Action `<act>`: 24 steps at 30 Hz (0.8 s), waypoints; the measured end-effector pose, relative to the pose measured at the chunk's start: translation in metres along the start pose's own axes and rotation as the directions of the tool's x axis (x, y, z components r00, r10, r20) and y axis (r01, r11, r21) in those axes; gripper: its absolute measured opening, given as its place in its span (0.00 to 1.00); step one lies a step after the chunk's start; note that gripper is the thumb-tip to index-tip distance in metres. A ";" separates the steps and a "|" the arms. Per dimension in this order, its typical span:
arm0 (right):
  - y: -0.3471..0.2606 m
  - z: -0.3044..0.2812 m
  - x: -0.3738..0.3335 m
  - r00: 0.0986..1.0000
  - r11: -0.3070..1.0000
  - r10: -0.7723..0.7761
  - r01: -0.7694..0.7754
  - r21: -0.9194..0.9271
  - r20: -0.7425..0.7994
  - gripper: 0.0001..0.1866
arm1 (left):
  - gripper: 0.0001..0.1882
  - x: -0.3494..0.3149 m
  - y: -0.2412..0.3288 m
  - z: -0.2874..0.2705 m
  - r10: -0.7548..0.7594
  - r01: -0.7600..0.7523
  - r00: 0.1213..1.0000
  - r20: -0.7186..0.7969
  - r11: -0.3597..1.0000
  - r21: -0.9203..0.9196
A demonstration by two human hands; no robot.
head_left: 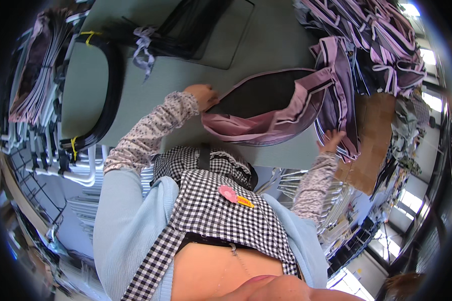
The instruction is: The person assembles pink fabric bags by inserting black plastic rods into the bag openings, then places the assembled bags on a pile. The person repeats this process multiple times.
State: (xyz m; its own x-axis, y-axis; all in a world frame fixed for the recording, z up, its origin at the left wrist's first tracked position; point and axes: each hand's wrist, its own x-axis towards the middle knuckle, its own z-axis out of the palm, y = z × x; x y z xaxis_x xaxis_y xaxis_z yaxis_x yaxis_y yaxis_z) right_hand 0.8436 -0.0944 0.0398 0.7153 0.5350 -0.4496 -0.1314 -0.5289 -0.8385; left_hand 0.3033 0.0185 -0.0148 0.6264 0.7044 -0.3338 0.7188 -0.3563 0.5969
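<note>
On the grey-green table lies a sewn fabric piece with a pink satin band, dark piping and a black panel, spread in a curved, pouch-like shape. My left hand has its fingers closed on the left corner of this piece. Beside its right end lies a stack of similar pink and grey trimmed pieces, layered lengthwise. My right hand rests on the near edge of that stack with its fingers spread. Patterned sleeve covers are on both my forearms.
A curved bundle of black strips with yellow ties hangs over the table's left side. Farther back are black thin strips and a grey ribbon. A pink-and-black fabric heap fills the far right, above brown cardboard. White tubing stands left.
</note>
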 end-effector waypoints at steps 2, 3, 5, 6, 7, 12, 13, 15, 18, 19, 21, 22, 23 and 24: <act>0.053 0.007 -0.005 0.989 0.991 0.129 -0.127 -0.033 0.068 0.51 | 0.13 -0.002 -0.004 0.010 0.051 -0.051 0.998 0.023 0.999 -0.015; 0.081 0.011 -0.009 0.976 0.980 0.193 -0.189 -0.055 0.099 0.50 | 0.13 -0.001 -0.006 0.017 0.072 -0.071 0.997 0.035 0.997 -0.024; 0.133 0.041 -0.033 0.943 0.948 0.299 -0.276 -0.156 0.148 0.48 | 0.12 0.000 -0.008 0.035 0.099 -0.096 0.992 0.081 0.995 -0.040; 0.151 0.055 -0.041 0.872 0.877 0.442 -0.469 0.103 0.212 0.45 | 0.12 -0.001 -0.008 0.041 0.112 -0.107 0.988 0.105 0.993 -0.049; 0.164 0.077 -0.059 0.926 0.904 0.369 -0.377 0.200 0.081 0.43 | 0.12 -0.005 -0.003 0.046 0.152 -0.149 0.983 0.099 0.988 -0.034; 0.181 0.088 -0.065 0.944 0.927 0.330 -0.329 0.182 0.029 0.40 | 0.12 -0.011 0.020 0.090 0.214 -0.206 0.975 0.055 0.971 -0.118; 0.183 0.086 -0.064 0.946 0.933 0.322 -0.323 0.160 0.035 0.39 | 0.12 -0.011 0.023 0.092 0.211 -0.204 0.976 0.044 0.971 -0.125; 0.183 0.082 -0.062 0.939 0.938 0.339 -0.333 0.094 -0.056 0.39 | 0.12 -0.012 0.024 0.089 0.205 -0.200 0.979 0.020 0.971 -0.134; 0.181 0.083 -0.061 0.940 0.952 0.306 -0.305 0.035 -0.151 0.38 | 0.12 -0.015 0.011 0.074 0.189 -0.189 0.982 -0.008 0.973 -0.134; 0.183 0.083 -0.059 0.935 0.949 0.315 -0.316 0.016 -0.163 0.38 | 0.12 -0.016 0.004 0.069 0.188 -0.188 0.982 -0.013 0.974 -0.128; 0.187 0.081 -0.058 0.939 0.950 0.306 -0.312 -0.010 -0.158 0.38 | 0.12 -0.017 -0.006 0.055 0.152 -0.147 0.988 0.033 0.982 -0.122; 0.189 0.080 -0.058 0.947 0.955 0.290 -0.295 -0.016 -0.141 0.38 | 0.13 -0.016 -0.006 0.047 0.098 -0.100 0.995 -0.029 0.991 -0.088; 0.193 0.079 -0.061 0.953 0.960 0.275 -0.280 -0.020 -0.125 0.38 | 0.13 -0.014 -0.005 0.038 0.048 -0.053 0.995 -0.092 0.997 -0.055; 0.190 0.082 -0.068 0.942 0.946 0.318 -0.322 -0.023 -0.107 0.38 | 0.14 -0.010 -0.002 0.029 -0.002 -0.002 0.987 -0.160 1.000 -0.028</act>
State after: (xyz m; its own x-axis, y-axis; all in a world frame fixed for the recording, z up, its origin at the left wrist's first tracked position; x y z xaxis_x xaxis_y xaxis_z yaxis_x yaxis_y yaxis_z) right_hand 0.7139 -0.1768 -0.1144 0.7055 0.2654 -0.6571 -0.3392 -0.6877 -0.6419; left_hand 0.3042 -0.0057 -0.0342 0.5684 0.7945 -0.2138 0.7087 -0.3407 0.6178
